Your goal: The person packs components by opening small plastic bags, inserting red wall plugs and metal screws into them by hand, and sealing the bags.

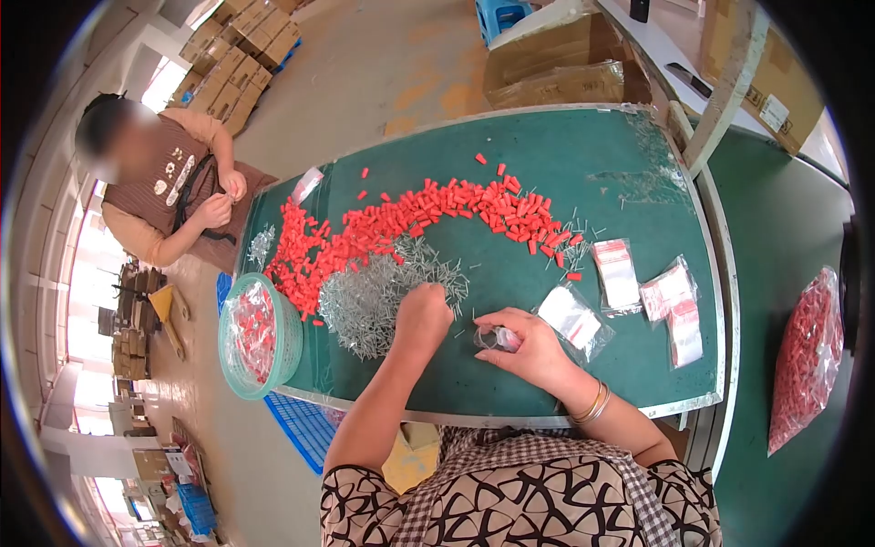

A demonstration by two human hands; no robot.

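Observation:
My left hand is closed at the right edge of a heap of small metal screws. Its fingertips face away, so what they grip is hidden. In my right hand, thumb and fingers curl around a small clear plastic bag, just above the green tabletop. A few loose screws lie between the two hands. Behind the heap, a long band of red plastic plugs curves across the table. Right of my right hand lies a stack of clear zip bags.
More bag stacks lie on the table's right side. A green basket holding bagged red plugs stands at the left edge. Across the table's left end sits a co-worker, hands together. A big bag of red plugs is at far right.

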